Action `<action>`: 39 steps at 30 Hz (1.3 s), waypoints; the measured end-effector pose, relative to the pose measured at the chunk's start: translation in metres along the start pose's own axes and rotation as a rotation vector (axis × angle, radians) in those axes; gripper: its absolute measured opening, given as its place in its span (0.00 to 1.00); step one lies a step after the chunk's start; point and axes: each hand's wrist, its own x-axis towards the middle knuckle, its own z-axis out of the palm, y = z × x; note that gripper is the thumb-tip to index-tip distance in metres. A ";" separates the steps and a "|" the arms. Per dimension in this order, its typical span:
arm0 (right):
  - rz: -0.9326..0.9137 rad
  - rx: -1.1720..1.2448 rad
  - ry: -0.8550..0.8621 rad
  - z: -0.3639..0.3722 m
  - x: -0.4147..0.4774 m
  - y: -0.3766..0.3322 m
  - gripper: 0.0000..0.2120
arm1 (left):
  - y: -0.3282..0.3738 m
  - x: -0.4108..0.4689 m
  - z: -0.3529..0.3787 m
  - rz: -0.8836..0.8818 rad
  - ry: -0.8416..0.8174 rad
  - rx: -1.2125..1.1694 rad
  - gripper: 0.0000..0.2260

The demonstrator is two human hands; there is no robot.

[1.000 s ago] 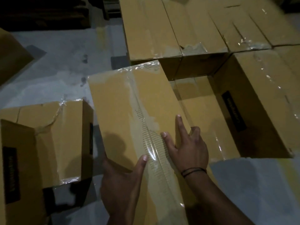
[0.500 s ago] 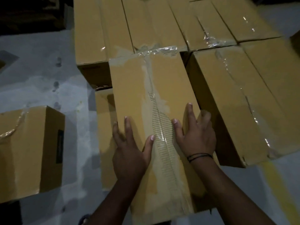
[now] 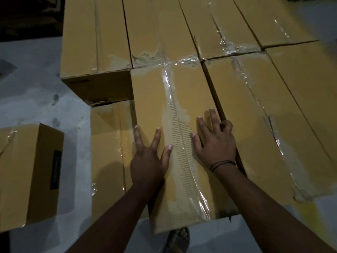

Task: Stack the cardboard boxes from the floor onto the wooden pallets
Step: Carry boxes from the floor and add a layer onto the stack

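A long taped cardboard box lies in the top layer of the stack, its far end against the boxes behind it. My left hand presses flat on its top near the left edge, fingers spread. My right hand rests on the top by the right edge, with its outer fingers curling into the gap beside the neighbouring box. A lower box sits under and left of it. The pallets are hidden under the boxes.
More boxes fill the stack behind. A separate box stands on the grey floor at the left. My sandalled foot shows under the near end of the box.
The box has swung from a slant to straight and slid forward into the slot between the stacked boxes. My left hand moved from its near-left edge up onto the top.
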 end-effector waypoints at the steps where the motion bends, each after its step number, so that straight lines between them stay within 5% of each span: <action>1: -0.021 -0.015 -0.019 0.003 0.004 0.004 0.33 | 0.002 0.000 0.004 -0.013 0.014 -0.013 0.31; 6: 0.000 0.013 -0.004 0.008 0.002 0.008 0.31 | 0.011 0.005 0.011 -0.131 0.035 -0.052 0.27; 19: -0.058 0.010 -0.099 0.014 0.008 0.012 0.37 | 0.017 0.002 0.013 -0.081 0.000 -0.049 0.27; 25: 0.412 0.251 -0.052 0.017 -0.021 0.022 0.41 | 0.014 0.006 0.013 -0.096 -0.095 -0.182 0.29; 39: 0.386 0.427 -0.058 0.004 -0.085 0.041 0.28 | 0.010 0.003 0.008 -0.037 -0.211 -0.209 0.33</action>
